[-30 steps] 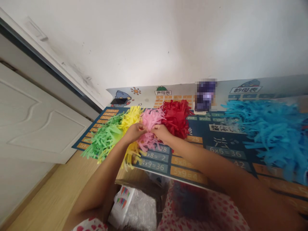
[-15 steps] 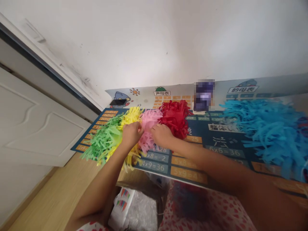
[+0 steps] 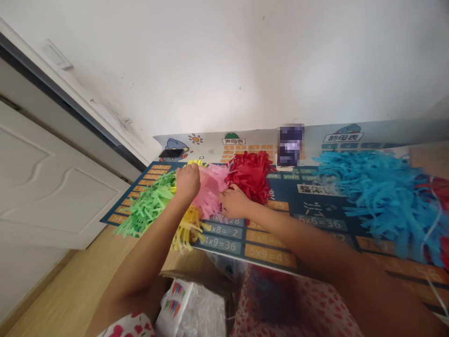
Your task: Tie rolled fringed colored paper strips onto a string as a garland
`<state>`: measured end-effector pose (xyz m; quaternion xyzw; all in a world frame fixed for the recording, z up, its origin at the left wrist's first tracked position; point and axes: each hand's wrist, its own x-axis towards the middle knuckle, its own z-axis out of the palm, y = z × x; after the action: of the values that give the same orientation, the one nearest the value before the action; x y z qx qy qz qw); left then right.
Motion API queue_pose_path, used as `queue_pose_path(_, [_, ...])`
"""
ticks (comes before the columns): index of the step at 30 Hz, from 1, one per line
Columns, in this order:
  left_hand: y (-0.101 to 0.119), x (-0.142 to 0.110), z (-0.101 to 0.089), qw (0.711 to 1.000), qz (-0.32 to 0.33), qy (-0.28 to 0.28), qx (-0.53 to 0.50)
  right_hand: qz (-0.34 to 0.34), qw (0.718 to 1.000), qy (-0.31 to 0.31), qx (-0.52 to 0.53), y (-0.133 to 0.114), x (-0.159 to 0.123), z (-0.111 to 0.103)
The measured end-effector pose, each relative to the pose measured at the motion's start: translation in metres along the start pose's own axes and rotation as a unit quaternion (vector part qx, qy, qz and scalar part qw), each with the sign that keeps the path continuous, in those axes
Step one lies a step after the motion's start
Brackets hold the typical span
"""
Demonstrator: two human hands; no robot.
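Observation:
A row of fluffy fringed paper bunches lies on the table: green (image 3: pixel 149 203), yellow (image 3: pixel 187 231), pink (image 3: pixel 211 185) and red (image 3: pixel 250 175). My left hand (image 3: pixel 188 180) is closed in a fist where the yellow and pink fringes meet, its fingertips turned away from view. At the pink bunch's right edge, beside the red one, my right hand (image 3: pixel 234 201) has its fingers curled against the pink strips. Between the hands the pink fringe looks flatter and spread. What exactly each hand pinches is partly hidden.
A big blue fringed bunch (image 3: pixel 382 196) lies at the right with red fringe (image 3: pixel 444 196) and a white string (image 3: pixel 430 229). A phone (image 3: pixel 290 145) leans at the back; a dark phone-like slab (image 3: pixel 171 153) lies back left. Below the printed mat (image 3: pixel 270 252) sits a plastic-wrapped package (image 3: pixel 203 309).
My left hand has risen slightly and moved left, over the yellow fringe. My right hand has shifted a little lower, and the pink fringe between them looks more spread. The camera view has shifted slightly.

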<state>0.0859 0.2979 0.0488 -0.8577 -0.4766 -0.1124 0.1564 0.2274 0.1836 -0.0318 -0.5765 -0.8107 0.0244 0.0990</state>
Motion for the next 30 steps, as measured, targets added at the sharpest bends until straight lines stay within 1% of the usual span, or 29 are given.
queue_pose_path(2, [-0.012,0.017,-0.014,0.999,-0.043,0.028,-0.005,0.006,1.0,-0.009,0.0,0.0,-0.003,0.001])
queue_pose_path(4, [-0.028,0.035,-0.036,0.993,-0.091,0.069,-0.013,0.008,1.0,-0.011,0.002,0.0,-0.005,0.002])
queue_pose_path(8, [-0.059,0.065,-0.095,0.97,-0.174,0.165,-0.039,0.015,1.0,-0.017,0.015,-0.002,-0.006,0.0])
queue_pose_path(10, [-0.066,0.075,-0.126,0.951,-0.211,0.219,-0.063,0.023,0.999,-0.022,0.03,-0.001,-0.003,-0.003])
queue_pose_path(12, [-0.063,0.079,-0.154,0.921,-0.236,0.295,-0.094,0.042,0.998,-0.018,0.053,0.003,0.002,-0.008])
queue_pose_path(13, [-0.057,0.078,-0.164,0.913,-0.234,0.321,-0.095,0.058,0.996,-0.01,0.068,0.006,0.004,-0.013])
queue_pose_path(14, [-0.048,0.074,-0.171,0.919,-0.213,0.322,-0.08,0.079,0.993,0.004,0.084,0.009,0.006,-0.019])
queue_pose_path(15, [-0.036,0.069,-0.176,0.94,-0.174,0.288,-0.054,0.104,0.989,0.023,0.101,0.011,0.006,-0.026])
queue_pose_path(16, [-0.024,0.061,-0.176,0.965,-0.124,0.231,-0.015,0.131,0.983,0.045,0.117,0.012,0.004,-0.033])
queue_pose_path(17, [-0.01,0.051,-0.174,0.985,-0.05,0.163,0.036,0.157,0.977,0.068,0.13,0.011,0.0,-0.041])
queue_pose_path(18, [0.003,0.04,-0.168,0.991,-0.004,0.127,0.049,0.177,0.97,0.09,0.138,0.007,-0.007,-0.049])
queue_pose_path(19, [0.015,0.028,-0.16,0.992,0.026,0.111,0.053,0.186,0.964,0.114,0.155,0.001,-0.016,-0.056])
queue_pose_path(20, [0.026,0.016,-0.151,0.992,0.047,0.102,0.056,0.18,0.955,0.142,0.187,-0.008,-0.026,-0.062])
queue_pose_path(21, [0.036,0.004,-0.142,0.992,0.067,0.091,0.057,0.159,0.943,0.171,0.236,-0.018,-0.038,-0.066])
queue_pose_path(23, [0.054,-0.022,-0.123,0.991,0.098,0.074,0.048,0.095,0.896,0.225,0.371,-0.04,-0.059,-0.067])
queue_pose_path(24, [0.062,-0.036,-0.114,0.99,0.114,0.074,0.034,0.073,0.867,0.241,0.43,-0.049,-0.068,-0.064])
queue_pose_path(25, [0.069,-0.05,-0.106,0.988,0.133,0.083,0.012,0.067,0.842,0.248,0.474,-0.056,-0.076,-0.06])
queue_pose_path(26, [0.077,-0.065,-0.099,0.981,0.161,0.102,-0.019,0.083,0.827,0.247,0.499,-0.06,-0.081,-0.055])
queue_pose_path(27, [0.084,-0.081,-0.092,0.97,0.193,0.134,-0.058,0.113,0.812,0.25,0.516,-0.06,-0.086,-0.049])
queue_pose_path(28, [0.092,-0.096,-0.085,0.953,0.232,0.167,-0.1,0.146,0.791,0.263,0.533,-0.058,-0.09,-0.043])
queue_pose_path(30, [0.108,-0.124,-0.073,0.92,0.273,0.227,-0.168,0.203,0.736,0.317,0.562,-0.046,-0.1,-0.033])
